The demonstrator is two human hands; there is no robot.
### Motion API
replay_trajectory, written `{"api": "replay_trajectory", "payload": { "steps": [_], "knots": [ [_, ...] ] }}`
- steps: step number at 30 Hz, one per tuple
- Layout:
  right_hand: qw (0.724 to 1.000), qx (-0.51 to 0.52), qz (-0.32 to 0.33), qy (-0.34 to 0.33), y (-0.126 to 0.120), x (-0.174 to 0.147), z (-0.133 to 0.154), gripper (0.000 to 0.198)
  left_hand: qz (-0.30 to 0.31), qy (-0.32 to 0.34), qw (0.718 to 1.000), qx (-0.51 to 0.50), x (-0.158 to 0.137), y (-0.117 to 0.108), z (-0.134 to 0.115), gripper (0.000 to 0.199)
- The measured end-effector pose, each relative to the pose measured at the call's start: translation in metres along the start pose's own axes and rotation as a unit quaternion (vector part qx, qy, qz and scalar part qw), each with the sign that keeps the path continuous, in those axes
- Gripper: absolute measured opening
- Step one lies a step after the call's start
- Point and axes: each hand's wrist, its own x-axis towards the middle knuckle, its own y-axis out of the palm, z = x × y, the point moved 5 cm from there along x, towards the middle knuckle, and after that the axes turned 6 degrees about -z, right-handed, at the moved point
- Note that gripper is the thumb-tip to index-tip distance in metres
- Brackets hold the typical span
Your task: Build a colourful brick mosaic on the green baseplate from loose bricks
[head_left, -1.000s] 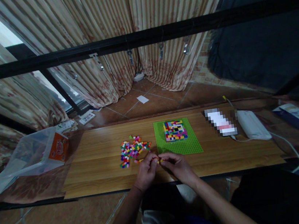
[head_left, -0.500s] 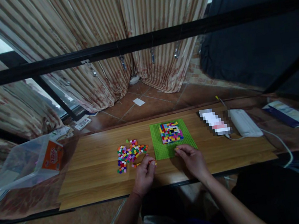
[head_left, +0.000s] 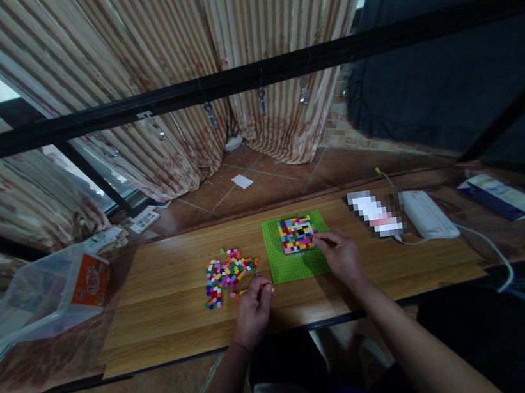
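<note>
A colourful structure of small building bricks [head_left: 295, 236] stands on the green baseplate [head_left: 279, 271]. My right hand [head_left: 345, 255] is pinched closed at the structure's right edge; the small brick between its fingertips is mostly hidden. To the left of the baseplate my left hand [head_left: 254, 310] is closed just above the table, with orange and yellow bricks showing at its fingertips. Beyond it lies a loose pile of mixed bricks [head_left: 222, 276] in many colours, with a few pieces close to the fingers.
The wooden table [head_left: 161, 306] carries a blurred-out flat object [head_left: 375, 214] and a white power bank-like box [head_left: 428, 214] with a cable on the right. A clear plastic bin [head_left: 37, 290] with an orange label stands at left. A black rail [head_left: 237, 77] crosses behind.
My right hand has moved up and slightly right, from the baseplate's front to the structure's right edge. My left hand has stayed nearly in place. The view has shifted slightly.
</note>
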Motion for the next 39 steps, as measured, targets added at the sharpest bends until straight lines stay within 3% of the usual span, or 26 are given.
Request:
{"api": "replay_trajectory", "payload": {
  "steps": [14, 20, 27, 32, 39],
  "knots": [
    [0.991, -0.102, 0.005, -0.085, 0.002, -0.001, 0.015, 0.024, -0.007, 0.011, 1.000, 0.017, 0.001, -0.001, -0.006, 0.019],
    [0.993, -0.101, -0.005, -0.062, -0.002, -0.002, 0.012, 0.027, -0.007, 0.009, 1.000, 0.025, 0.002, -0.002, -0.008, 0.019],
    [0.996, -0.062, -0.054, 0.023, -0.003, 0.002, -0.003, 0.035, -0.011, 0.004, 1.000, 0.024, 0.001, -0.002, -0.008, 0.018],
    [0.993, -0.088, -0.057, 0.047, 0.006, 0.005, -0.009, 0.042, -0.009, -0.005, 1.000, 0.026, 0.001, -0.002, -0.009, 0.018],
    [0.995, -0.048, -0.056, 0.060, 0.013, 0.003, -0.014, 0.039, -0.005, -0.008, 0.999, 0.033, 0.001, -0.001, -0.010, 0.018]
  ]
}}
